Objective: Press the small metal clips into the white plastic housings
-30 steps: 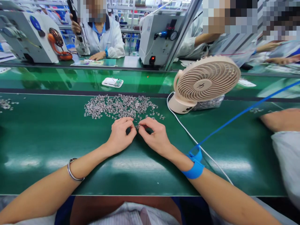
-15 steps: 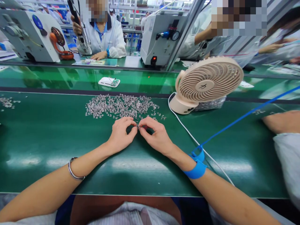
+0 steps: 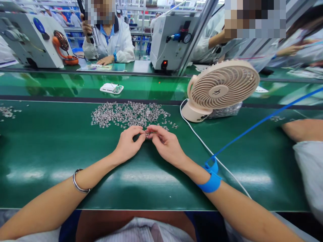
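My left hand (image 3: pixel 130 143) pinches a small metal piece (image 3: pixel 147 135) between thumb and forefinger, just in front of a spread-out heap of tiny silvery metal parts (image 3: pixel 128 113). Facing it from the right, my right hand (image 3: pixel 165 144) has its fingertips at the same piece; its thumb sits a little apart from the forefinger, and whether it grips the piece I cannot tell. The exact kind of the small part is too small to make out. A blue wrist strap (image 3: pixel 210 181) with a cord is on my right wrist, a metal bangle (image 3: pixel 77 181) on my left.
A beige fan (image 3: pixel 222 89) stands right of the heap, its white cable (image 3: pixel 202 141) running toward the table's front edge. Behind, a white device shell (image 3: pixel 111 88) lies on the green conveyor belt (image 3: pixel 141 85). A neighbour's arm (image 3: pixel 304 129) rests at the right. More parts (image 3: pixel 8 111) lie far left.
My right thumb and forefinger have parted slightly, and the forefinger reaches farther left over the piece. The white shell has shifted left along the belt.
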Motion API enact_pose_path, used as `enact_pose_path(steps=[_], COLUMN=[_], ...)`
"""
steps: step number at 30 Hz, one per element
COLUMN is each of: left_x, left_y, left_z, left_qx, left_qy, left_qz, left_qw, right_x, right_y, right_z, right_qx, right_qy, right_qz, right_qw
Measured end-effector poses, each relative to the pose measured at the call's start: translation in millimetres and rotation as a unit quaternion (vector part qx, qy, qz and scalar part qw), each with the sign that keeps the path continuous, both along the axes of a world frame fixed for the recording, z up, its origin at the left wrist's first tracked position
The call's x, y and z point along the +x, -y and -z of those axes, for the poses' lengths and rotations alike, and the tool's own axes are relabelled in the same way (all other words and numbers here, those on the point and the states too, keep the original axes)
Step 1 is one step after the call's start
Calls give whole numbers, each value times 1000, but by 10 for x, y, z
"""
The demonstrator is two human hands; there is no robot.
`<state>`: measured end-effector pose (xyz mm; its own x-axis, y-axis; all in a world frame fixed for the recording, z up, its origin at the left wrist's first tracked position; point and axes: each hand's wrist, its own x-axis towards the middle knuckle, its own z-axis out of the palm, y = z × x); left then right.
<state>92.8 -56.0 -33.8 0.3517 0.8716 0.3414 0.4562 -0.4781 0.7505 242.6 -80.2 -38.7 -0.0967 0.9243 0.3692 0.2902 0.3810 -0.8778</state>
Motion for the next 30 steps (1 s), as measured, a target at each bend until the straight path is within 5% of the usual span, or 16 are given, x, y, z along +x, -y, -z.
enact_pose_path(steps=[4,7,12,20,24,27,30], left_x=[8,10,5,24,10,-7,-8], left_y=[30,41,58,119,82,40,32], left_z=[-3,1,7,8,-21,-41,-44], left_qx=[25,39,76,91,60,15,17], left_qy=[-12,-18,-59,-104,-91,-63,-61], left_qz=[-33,-43,-49,-54,-38,-28,-35], left_qw=[999,998,994,989,993,997,997], right_x=[-8,5,24,-12,-4,33,76], right_y=[-18,-27,-26,-26,9,11,-34], right_z=[-74,-157,-213,-80,-47,-51,-15], right_qx=[-156,-269,-329,-197,-85,30,63], right_qy=[-112,-159,-204,-142,-20,90,133], right_qz=[29,-11,-58,-24,1,47,86], right_qw=[981,950,920,970,996,994,985])
